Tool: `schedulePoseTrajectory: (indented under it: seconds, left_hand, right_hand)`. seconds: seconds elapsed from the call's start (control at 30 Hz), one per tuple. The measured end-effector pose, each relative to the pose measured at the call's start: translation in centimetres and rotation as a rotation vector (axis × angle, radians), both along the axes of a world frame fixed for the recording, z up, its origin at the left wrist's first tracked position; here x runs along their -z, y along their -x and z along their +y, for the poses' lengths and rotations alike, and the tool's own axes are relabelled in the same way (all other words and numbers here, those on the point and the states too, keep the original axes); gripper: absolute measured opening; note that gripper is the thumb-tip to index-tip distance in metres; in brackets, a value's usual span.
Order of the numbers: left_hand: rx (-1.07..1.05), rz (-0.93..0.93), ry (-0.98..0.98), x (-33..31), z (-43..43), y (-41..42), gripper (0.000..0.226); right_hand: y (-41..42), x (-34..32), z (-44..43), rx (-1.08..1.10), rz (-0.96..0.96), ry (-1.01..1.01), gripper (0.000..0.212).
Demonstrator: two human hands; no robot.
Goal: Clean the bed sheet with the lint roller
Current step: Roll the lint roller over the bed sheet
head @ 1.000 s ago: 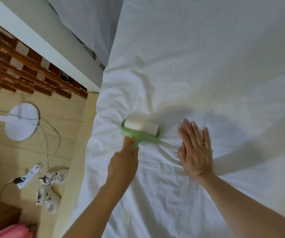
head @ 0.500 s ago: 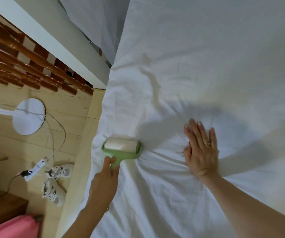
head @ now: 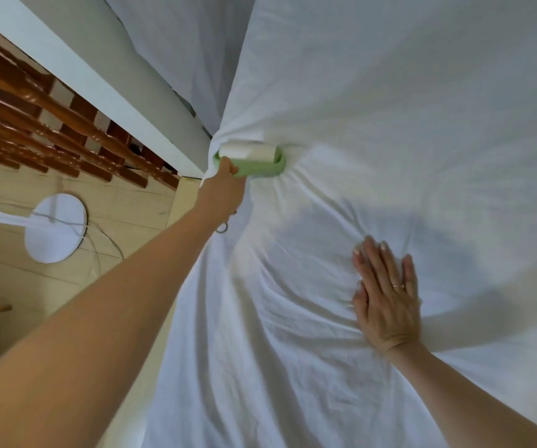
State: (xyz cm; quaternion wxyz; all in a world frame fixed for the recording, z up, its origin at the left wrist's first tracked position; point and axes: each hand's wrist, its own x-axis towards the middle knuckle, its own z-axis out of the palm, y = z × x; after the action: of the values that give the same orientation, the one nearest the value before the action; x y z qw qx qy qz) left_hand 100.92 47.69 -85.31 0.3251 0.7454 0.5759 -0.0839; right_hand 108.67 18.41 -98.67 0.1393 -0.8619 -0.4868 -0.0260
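A white bed sheet point(head: 389, 124) covers the bed and fills most of the view, creased into folds that fan out between my hands. The lint roller point(head: 254, 156) has a green frame and a white sticky roll; it lies on the sheet at the bed's far left edge, near the corner. My left hand point(head: 225, 189) grips its handle with the arm stretched far forward. My right hand point(head: 386, 299) lies flat on the sheet, fingers straight, pressing the cloth down to the right of the roller and nearer to me.
A white wall edge point(head: 150, 124) runs beside the bed's left side. Behind it is a brown wooden railing point(head: 50, 124). On the wooden floor to the left stands a round white fan base point(head: 55, 232) with a cable.
My left hand has pushed the lint roller away from me along the bed's left edge up to the far corner. The right hand stays pressed flat. The view has shifted forward.
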Motion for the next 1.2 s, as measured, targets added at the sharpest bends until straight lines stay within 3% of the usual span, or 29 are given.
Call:
schedulePoseTrajectory:
  seconds: [0.1, 0.33, 0.43, 0.53, 0.63, 0.7, 0.8, 0.97, 1.2]
  left_hand:
    - [0.048, 0.005, -0.019, 0.6, -4.0, 5.1, 0.037]
    - [-0.004, 0.078, -0.044, 0.8, -14.4, 18.6, 0.025]
    - [0.012, 0.1, 0.006, 0.0, -16.9, 22.4, 0.012]
    - [0.093, 0.099, -0.06, -0.6, -17.9, 24.9, 0.012]
    - [0.076, 0.033, -0.182, -1.9, -17.4, 23.7, 0.011]
    - [0.089, -0.156, -0.246, -2.8, -16.6, 20.4, 0.016]
    - [0.242, -0.272, -0.207, -1.3, -14.3, 12.7, 0.025]
    - [0.43, -0.11, -0.171, 3.3, -10.0, 3.3, 0.038]
    - [0.523, -0.078, -0.256, 4.3, -7.1, 2.1, 0.039]
  right_hand:
    - [0.0, -0.1, 0.0, 0.008, -0.009, 0.02, 0.052]
    - [0.1, -1.1, 0.1, 0.004, -0.011, 0.06, 0.053]
    - [0.0, -1.5, 0.3, 0.003, 0.01, 0.066, 0.054]
    - [-1.3, -2.0, 2.8, 0.037, 0.012, 0.099, 0.059]
    - [-3.8, -2.0, 5.9, 0.104, 0.06, 0.134, 0.062]
    - [-4.5, -1.3, 6.6, 0.124, 0.064, 0.163, 0.063]
    - [-4.4, -0.7, 6.6, 0.123, 0.027, 0.196, 0.062]
    - [-4.4, -0.8, 6.5, 0.13, 0.031, 0.123, 0.058]
    - [-4.4, -0.6, 6.7, 0.124, 0.019, 0.101, 0.058]
